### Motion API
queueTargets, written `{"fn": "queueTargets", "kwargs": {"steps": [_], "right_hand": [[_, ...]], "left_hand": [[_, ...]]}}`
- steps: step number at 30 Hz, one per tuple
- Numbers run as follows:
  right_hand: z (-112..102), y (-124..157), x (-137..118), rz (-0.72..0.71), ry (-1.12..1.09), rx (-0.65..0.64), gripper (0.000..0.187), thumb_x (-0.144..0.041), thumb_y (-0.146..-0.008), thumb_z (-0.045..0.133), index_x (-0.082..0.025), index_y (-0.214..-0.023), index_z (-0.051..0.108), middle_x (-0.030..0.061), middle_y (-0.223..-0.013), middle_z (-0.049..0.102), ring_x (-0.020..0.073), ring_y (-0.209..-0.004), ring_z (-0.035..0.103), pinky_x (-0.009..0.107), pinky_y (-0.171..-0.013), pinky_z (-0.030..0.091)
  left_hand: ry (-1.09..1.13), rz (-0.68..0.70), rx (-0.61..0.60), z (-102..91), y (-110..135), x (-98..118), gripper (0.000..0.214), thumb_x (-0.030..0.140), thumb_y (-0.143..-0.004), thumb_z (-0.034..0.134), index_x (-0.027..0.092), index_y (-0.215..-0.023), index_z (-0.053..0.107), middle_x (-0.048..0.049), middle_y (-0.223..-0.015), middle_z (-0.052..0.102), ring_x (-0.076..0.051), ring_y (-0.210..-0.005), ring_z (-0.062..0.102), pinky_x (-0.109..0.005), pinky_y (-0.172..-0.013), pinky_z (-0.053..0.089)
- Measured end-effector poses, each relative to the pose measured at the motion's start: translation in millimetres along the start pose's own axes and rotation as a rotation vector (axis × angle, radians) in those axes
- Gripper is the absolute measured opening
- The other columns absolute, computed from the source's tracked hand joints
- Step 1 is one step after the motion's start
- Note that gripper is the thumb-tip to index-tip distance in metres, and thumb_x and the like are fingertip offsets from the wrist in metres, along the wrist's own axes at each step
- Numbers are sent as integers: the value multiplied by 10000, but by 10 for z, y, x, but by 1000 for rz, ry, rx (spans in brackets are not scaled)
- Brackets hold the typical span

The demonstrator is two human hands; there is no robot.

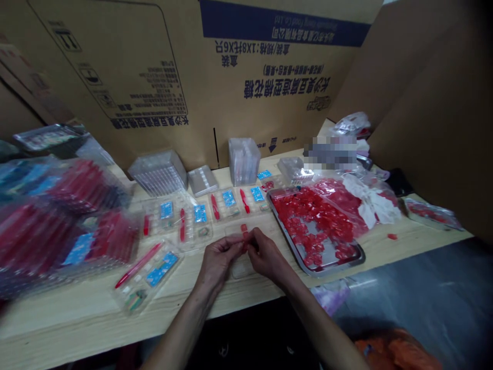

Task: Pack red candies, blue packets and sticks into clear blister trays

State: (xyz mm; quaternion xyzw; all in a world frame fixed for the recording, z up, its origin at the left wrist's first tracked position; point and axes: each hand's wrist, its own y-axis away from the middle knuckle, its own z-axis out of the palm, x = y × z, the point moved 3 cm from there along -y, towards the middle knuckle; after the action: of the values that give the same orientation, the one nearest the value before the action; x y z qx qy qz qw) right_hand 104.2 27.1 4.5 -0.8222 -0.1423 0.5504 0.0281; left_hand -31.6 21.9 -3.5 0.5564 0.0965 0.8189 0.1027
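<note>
Just a red piece between hands

Just above the wooden bench edge: L hand & R hand, both bare, bony, w/ thin fingers & knuckles showing. Across & below that edge: L forearm & R forearm, long, lean, bare, narrow at wrists.

Dim, with wide-angle edge distortion.

The left hand and right hand are held together at the fingertips, with the bare forearms angled inward.
</note>
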Motion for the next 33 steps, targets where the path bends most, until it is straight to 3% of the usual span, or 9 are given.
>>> {"fn": "queueTargets", "kwargs": {"steps": [6, 9, 11, 16, 20, 28, 33], "right_hand": [[-110, -36, 95, 1, 23, 20, 155, -120, -793, 452, -213, -915, 474, -12, -738, 577, 159, -653, 577, 246, -606, 422], [-328, 44, 131, 23, 234, 92, 222, -99, -828, 432, -185, -1020, 504, 16, -788, 592, 170, -697, 579, 271, -659, 433], [-411, 165, 119, 28, 371, 66, 232, -69, -841, 419, -176, -1021, 520, 57, -865, 615, 183, -765, 591, 292, -709, 440], [-229, 480, 56, -57, 583, -119, 227, -25, -837, 434, -171, -990, 516, 97, -932, 578, 224, -849, 557, 325, -738, 454], [-80, 527, 152, -86, 642, -58, 247, 13, -837, 388, -179, -960, 484, 89, -896, 556, 233, -843, 536, 349, -752, 461], [-56, 486, 275, -95, 666, -33, 302, 46, -766, 392, -182, -942, 482, 89, -893, 577, 226, -828, 545, 341, -754, 458], [-132, 427, 244, -12, 562, -40, 164, -46, -880, 411, -196, -917, 466, 67, -850, 588, 205, -759, 575, 302, -663, 424]], "left_hand": [[-203, 91, -28, -24, -34, 51, 220, 307, -673, 817, 168, -838, 775, -65, -837, 767, -178, -776, 680, -291, -785, 511], [-452, 263, 82, -150, -103, 208, 155, 309, -727, 760, 195, -830, 778, -53, -811, 757, -194, -759, 669, -301, -756, 501], [-627, 406, 98, -187, -149, 311, 102, 279, -762, 717, 217, -817, 776, -48, -812, 749, -204, -777, 666, -306, -755, 495], [-881, 621, -112, 2, -228, 260, 141, 213, -835, 628, 239, -893, 754, -50, -861, 731, -194, -794, 665, -298, -751, 502], [-1027, 668, -186, 129, -246, 121, 182, 179, -872, 564, 215, -881, 742, -74, -896, 714, -204, -826, 663, -318, -767, 513], [-1107, 740, -245, 111, -211, -39, 210, 198, -893, 543, 235, -888, 749, -72, -896, 731, -204, -865, 667, -332, -802, 537], [-997, 727, -182, 41, -206, -118, 202, 216, -913, 537, 237, -904, 737, -77, -917, 715, -199, -877, 664, -320, -800, 532]]}}
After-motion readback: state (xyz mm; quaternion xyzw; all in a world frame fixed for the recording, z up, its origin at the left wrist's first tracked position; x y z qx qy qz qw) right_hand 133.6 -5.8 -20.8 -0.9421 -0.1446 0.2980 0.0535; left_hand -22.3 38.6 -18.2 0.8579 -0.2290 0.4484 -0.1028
